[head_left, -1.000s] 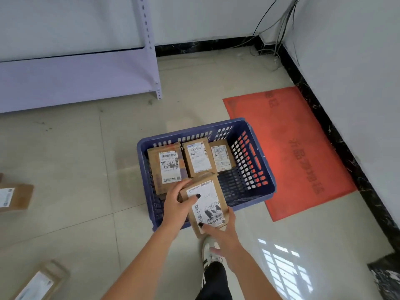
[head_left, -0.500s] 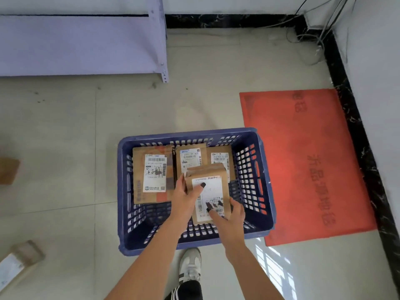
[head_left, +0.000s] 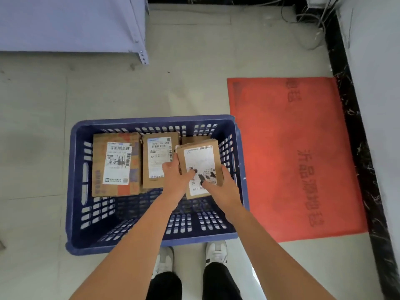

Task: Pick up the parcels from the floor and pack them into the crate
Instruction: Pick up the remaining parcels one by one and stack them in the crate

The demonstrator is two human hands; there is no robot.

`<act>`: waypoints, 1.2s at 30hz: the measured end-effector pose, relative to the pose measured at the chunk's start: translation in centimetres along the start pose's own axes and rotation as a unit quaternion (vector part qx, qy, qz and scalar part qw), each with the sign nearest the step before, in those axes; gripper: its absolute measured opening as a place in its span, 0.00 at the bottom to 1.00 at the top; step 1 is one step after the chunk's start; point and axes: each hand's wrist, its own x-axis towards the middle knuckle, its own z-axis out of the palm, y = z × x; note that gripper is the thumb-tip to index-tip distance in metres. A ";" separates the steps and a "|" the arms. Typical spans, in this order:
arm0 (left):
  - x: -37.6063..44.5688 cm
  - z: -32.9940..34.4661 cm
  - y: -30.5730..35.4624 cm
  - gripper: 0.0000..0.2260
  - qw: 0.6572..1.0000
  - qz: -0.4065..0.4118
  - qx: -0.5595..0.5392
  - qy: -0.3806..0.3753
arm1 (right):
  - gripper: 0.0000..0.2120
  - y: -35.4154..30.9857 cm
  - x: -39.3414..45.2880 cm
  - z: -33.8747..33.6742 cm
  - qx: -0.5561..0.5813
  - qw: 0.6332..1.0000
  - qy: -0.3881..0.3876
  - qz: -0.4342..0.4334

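Head view. The blue perforated plastic crate [head_left: 74,191] sits on the pale tiled floor [head_left: 184,83] and serves as the landmark. Inside it, toward its far right corner, both hands hold a brown cardboard parcel with a white shipping label [head_left: 200,163]. The left hand [head_left: 176,177] grips the parcel's left edge, thumb curled onto the label face and fingers wrapped behind. The right hand [head_left: 220,186] holds the near right corner, thumb pressed on the label and fingers round the right edge. The parcel is tilted and lies over another brown parcel [head_left: 194,139], of which only a far strip shows; whether they touch cannot be told.

Against the crate's far wall lie two more: a large brown labelled parcel [head_left: 115,164] at the far left and a narrower brown labelled parcel [head_left: 158,160] in the middle, side by side.

Just beyond the crate's right side lies a red floor mat [head_left: 292,159]. Well beyond its far side stands a pale grey metal shelf [head_left: 71,24]. At its near side are two white shoes [head_left: 164,260].

Compared with half a second ago, the held parcel has moved from the crate's centre toward the far right corner, now covering most of the third parcel, and both hands have gone with it.
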 end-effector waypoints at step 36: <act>5.5 5.3 -0.7 0.19 0.997 0.010 0.048 0.057 | 0.34 -0.4 10.6 1.8 -0.050 0.998 -0.022 0.038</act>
